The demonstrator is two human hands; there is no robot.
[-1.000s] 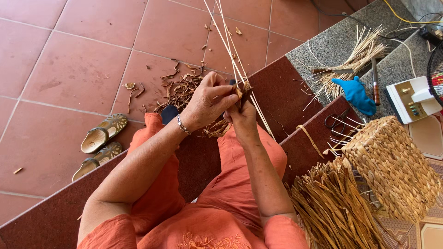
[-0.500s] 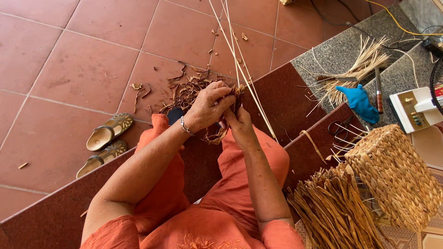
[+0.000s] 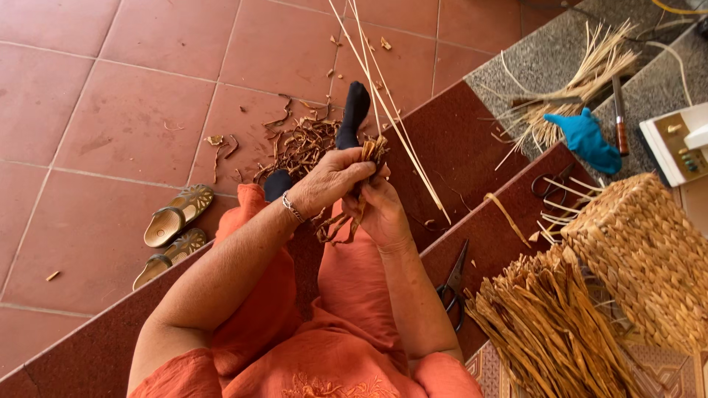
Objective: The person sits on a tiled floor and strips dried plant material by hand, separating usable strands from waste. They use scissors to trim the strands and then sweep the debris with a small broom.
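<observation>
Red tiled floor spreads out below you, and you sit on dark red steps that run down to it, your legs in orange trousers and dark socks. Your left hand is closed around a bunch of brown dried fibre strips, fingers wrapped over the top of it. Your right hand sits just beneath, touching the left, and grips the same bunch from below; its fingertips are hidden, so how tightly it pinches you cannot tell. Several long pale reeds rise from the bunch and fan away across the floor and past the top edge of view. Loose curled ends hang down from your hands over your lap.

On the tiles ahead of your feet lies a heap of brown scraps. A pair of gold sandals rests on the floor to your left. On the step by your right side lie black-handled scissors, and next to them a thick bundle of dried strips leans against a woven basket. Farther up, on grey stone, you have a blue glove, a knife and a spray of pale straw.
</observation>
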